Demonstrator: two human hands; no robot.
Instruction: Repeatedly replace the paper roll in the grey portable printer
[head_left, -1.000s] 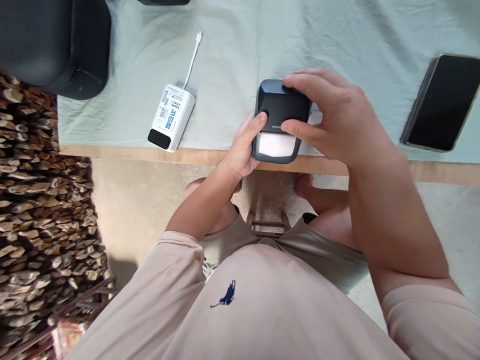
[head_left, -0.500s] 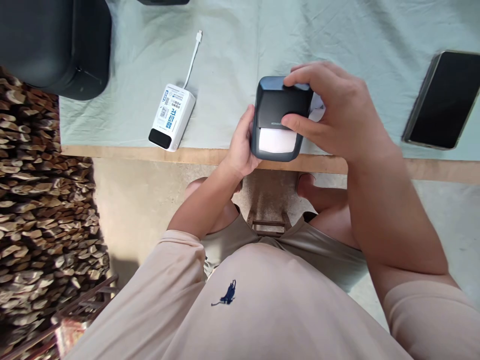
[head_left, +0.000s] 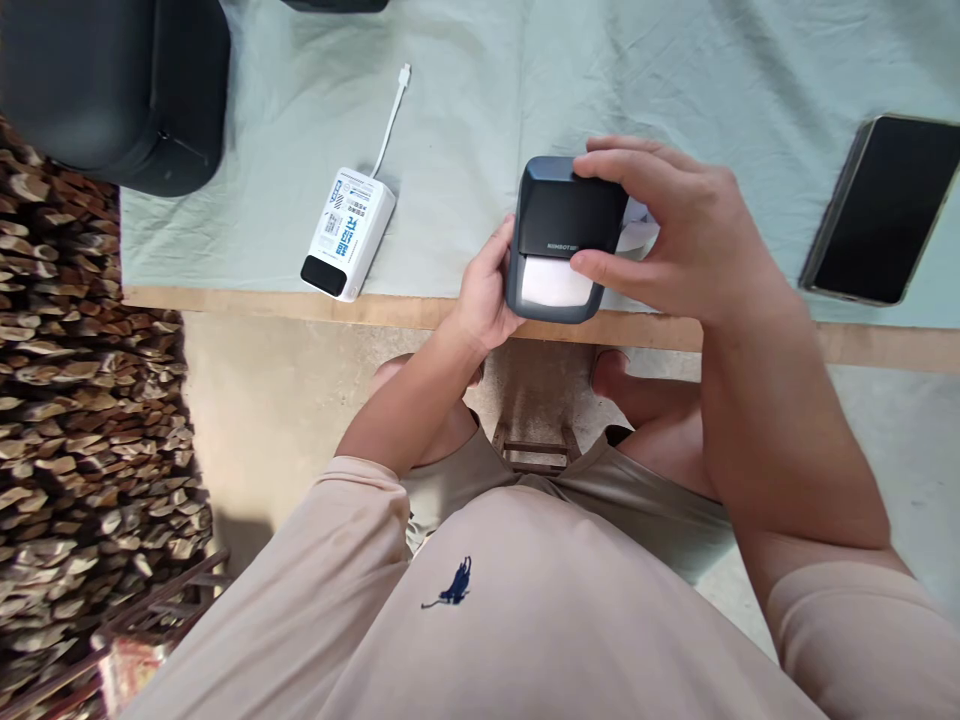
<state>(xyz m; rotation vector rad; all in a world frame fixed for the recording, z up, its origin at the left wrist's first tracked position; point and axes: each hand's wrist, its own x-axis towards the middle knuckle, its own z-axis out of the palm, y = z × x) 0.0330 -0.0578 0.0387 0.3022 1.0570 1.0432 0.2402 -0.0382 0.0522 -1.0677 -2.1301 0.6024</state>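
Device (head_left: pixel 564 232) lettered NIIMBOT, over the wooden table edge (head_left: pixel 405 311).
Dark, rounded, white panel (head_left: pixel 555 283) beside its black cover (head_left: pixel 562 205); left hand (head_left: pixel 486 292) curls round its side, right hand (head_left: pixel 671 232), half open, clasps the cover. White power bank (head_left: pixel 347 232) near that edge: blue print, unreadable.

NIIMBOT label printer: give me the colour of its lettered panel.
The lettered panel is black, clearest in the head view.

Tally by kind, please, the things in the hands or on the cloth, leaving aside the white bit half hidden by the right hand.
Dark NIIMBOT device: 1
White power bank: 1
Dark-screened phone: 1
Black case: 1
Dark thing cut off at the top edge, kind unclear: 1
Total: 5
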